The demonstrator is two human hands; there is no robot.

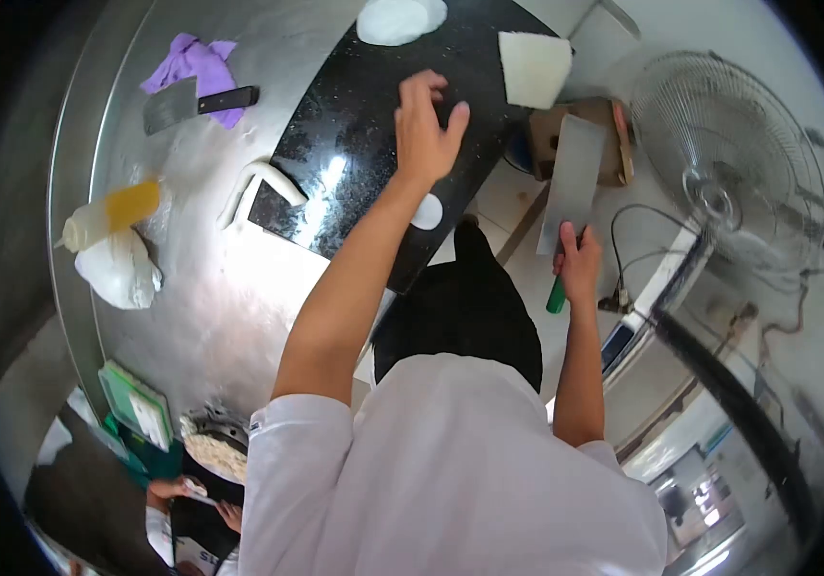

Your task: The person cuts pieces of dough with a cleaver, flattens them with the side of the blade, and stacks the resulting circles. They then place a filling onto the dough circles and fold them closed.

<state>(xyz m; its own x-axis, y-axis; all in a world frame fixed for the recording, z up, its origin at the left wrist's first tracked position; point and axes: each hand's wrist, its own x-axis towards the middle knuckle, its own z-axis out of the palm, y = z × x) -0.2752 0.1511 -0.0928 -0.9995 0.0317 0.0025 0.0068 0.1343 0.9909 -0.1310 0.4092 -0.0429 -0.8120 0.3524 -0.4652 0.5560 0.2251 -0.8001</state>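
My left hand hovers over or rests on a black stone slab, fingers slightly bent and thumb apart; it holds nothing I can see. Beside its wrist lies a small white round disc, like flattened dough. In my right hand is a broad-bladed knife with a green handle, held off the slab's right side with its blade pointing away from me. A white dough lump sits at the slab's far end. A bent dough rope lies across the near left edge.
On the steel table are a purple cloth, a black-handled cleaver, a bottle of yellow liquid and a white bag. A pale square pad overhangs the slab. A fan stands right; another person's hands work lower left.
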